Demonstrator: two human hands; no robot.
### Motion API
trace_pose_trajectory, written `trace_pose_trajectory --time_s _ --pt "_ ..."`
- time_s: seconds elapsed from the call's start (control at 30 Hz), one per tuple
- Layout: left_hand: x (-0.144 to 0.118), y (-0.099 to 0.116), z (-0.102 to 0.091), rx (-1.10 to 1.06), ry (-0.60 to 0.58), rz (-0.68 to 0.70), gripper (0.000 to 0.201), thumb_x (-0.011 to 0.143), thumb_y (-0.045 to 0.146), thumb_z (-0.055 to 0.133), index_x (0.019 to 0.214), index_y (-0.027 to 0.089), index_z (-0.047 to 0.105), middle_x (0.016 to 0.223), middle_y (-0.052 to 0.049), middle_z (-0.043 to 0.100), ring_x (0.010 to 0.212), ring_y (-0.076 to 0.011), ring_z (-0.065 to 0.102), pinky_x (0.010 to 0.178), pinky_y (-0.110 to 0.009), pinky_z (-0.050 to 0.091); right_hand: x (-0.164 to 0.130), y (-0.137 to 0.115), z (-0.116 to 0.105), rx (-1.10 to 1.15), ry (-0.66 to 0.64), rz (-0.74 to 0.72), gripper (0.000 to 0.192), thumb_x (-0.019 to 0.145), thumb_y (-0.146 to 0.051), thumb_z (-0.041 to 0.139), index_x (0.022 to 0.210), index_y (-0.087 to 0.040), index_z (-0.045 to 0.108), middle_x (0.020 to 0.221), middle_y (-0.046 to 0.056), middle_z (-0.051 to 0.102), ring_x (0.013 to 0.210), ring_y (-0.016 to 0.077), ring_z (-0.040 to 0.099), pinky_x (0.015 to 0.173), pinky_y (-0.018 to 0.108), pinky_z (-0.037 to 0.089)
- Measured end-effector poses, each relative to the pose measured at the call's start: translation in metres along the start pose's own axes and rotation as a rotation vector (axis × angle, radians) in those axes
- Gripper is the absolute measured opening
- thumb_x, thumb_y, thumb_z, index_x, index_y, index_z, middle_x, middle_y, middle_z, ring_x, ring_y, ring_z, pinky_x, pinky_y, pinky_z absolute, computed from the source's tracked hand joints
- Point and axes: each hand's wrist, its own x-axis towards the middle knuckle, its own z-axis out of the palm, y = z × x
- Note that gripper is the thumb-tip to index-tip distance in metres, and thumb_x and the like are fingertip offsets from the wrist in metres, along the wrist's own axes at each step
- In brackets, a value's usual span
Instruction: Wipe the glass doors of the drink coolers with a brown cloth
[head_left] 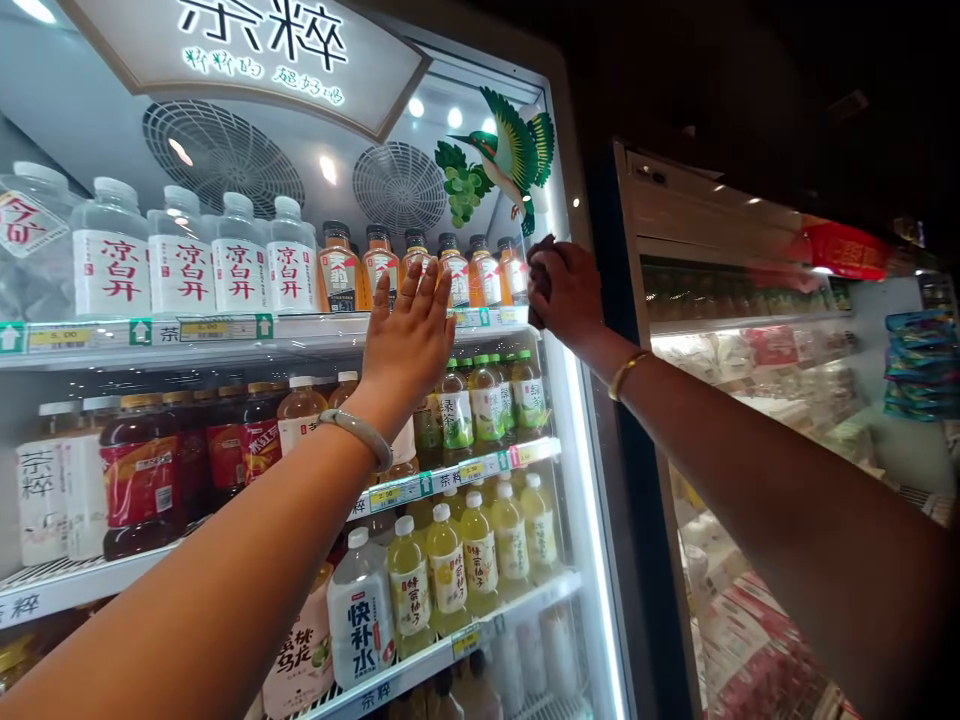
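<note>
the left hand (409, 335) lies flat, fingers spread, on the glass door (480, 180). the right hand (564, 290) squeezes a dark cloth (538, 268) on the glass (wiping, i think). next: more rubbing.

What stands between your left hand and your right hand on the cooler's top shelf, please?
In the head view, orange-labelled drink bottles with dark caps show between the flat, open left hand and the right hand, which is closed on a dark cloth.
</note>
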Motion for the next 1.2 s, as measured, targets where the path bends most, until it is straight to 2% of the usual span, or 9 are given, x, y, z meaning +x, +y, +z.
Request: trace_pose_trajectory --time_s 0.17,0.33,0.43,0.57,0.67,0.8,0.9,1.03,1.2 --pt "-0.009 0.005 0.001 0.007 0.017 0.001 0.064 0.105 0.032 0.039 0.166 0.018 0.028 0.174 -0.011 0.021 0.164 -0.0286 0.013 0.135 -0.058 0.001 -0.018 -0.066 0.010 0.110 0.017 -0.120 0.039 0.090 -0.035 0.062 0.128 -0.026 0.066 0.146 0.011 0.058 0.138 0.0321 0.049 0.116 0.053 0.041" --pt "-0.030 0.015 0.006 -0.011 0.025 -0.026 0.066 0.104 0.032 0.040 0.166 0.016 0.026 0.173 -0.014 0.023 0.164 -0.0282 0.010 0.135 -0.058 0.003 -0.071 -0.021 -0.009 0.205 -0.123 -0.634 0.035 0.088 -0.040 0.066 0.122 -0.035 0.070 0.145 0.000 0.061 0.140 0.0283 0.051 0.122 0.052 0.037" --pt "-0.036 0.019 0.009 -0.048 0.035 -0.049 0.069 0.102 0.030 0.042 0.167 0.022 0.022 0.174 -0.010 0.020 0.165 -0.0257 0.008 0.135 -0.058 0.001 -0.052 0.000 -0.008 0.175 -0.124 -0.471 0.039 0.085 -0.037 0.067 0.124 -0.032 0.069 0.144 0.004 0.061 0.136 0.0300 0.053 0.117 0.052 0.042" --pt "-0.038 0.023 0.009 -0.038 0.006 -0.098 0.067 0.103 0.032 0.039 0.167 0.020 0.024 0.175 -0.010 0.017 0.165 -0.0260 0.008 0.135 -0.057 -0.001 -0.029 -0.050 0.007 0.131 0.042 -0.057 0.043 0.085 -0.036 0.068 0.127 -0.025 0.067 0.145 0.011 0.059 0.136 0.0340 0.051 0.115 0.054 0.043" --pt "-0.043 0.026 0.008 -0.021 0.001 -0.106 0.066 0.104 0.033 0.037 0.167 0.019 0.024 0.175 -0.011 0.017 0.165 -0.0264 0.007 0.135 -0.057 0.000 -0.057 -0.080 0.006 0.214 0.008 -0.309 0.041 0.090 -0.035 0.064 0.131 -0.029 0.066 0.148 0.008 0.059 0.141 0.0300 0.048 0.121 0.051 0.038" --pt "-0.053 0.026 0.010 -0.013 0.003 -0.089 0.067 0.103 0.034 0.040 0.167 0.020 0.024 0.175 -0.011 0.018 0.164 -0.0264 0.008 0.135 -0.057 0.002 -0.101 -0.035 -0.011 0.306 -0.082 -0.703 0.032 0.093 -0.037 0.065 0.126 -0.037 0.068 0.148 0.000 0.062 0.142 0.0246 0.050 0.123 0.049 0.038" --pt "-0.057 0.028 0.011 -0.011 -0.004 -0.109 0.067 0.104 0.034 0.040 0.167 0.021 0.023 0.175 -0.010 0.017 0.164 -0.0261 0.007 0.135 -0.056 0.001 -0.092 0.002 -0.016 0.260 -0.130 -0.580 0.031 0.089 -0.036 0.068 0.120 -0.033 0.070 0.143 0.003 0.063 0.136 0.0279 0.055 0.117 0.051 0.044" --pt "-0.058 0.030 0.011 -0.012 -0.002 -0.113 0.066 0.105 0.035 0.038 0.168 0.023 0.023 0.175 -0.008 0.017 0.165 -0.0246 0.006 0.135 -0.056 0.001 -0.065 -0.032 -0.004 0.183 0.015 -0.104 0.039 0.085 -0.035 0.070 0.123 -0.026 0.069 0.143 0.012 0.061 0.136 0.0349 0.053 0.114 0.056 0.045" --pt "-0.063 0.031 0.008 0.020 -0.028 -0.122 0.066 0.104 0.034 0.039 0.167 0.020 0.025 0.174 -0.010 0.018 0.164 -0.0257 0.008 0.136 -0.055 0.002 -0.098 -0.060 -0.008 0.327 -0.069 -0.615 0.032 0.094 -0.035 0.065 0.126 -0.035 0.067 0.147 0.003 0.062 0.144 0.0258 0.049 0.126 0.053 0.036"
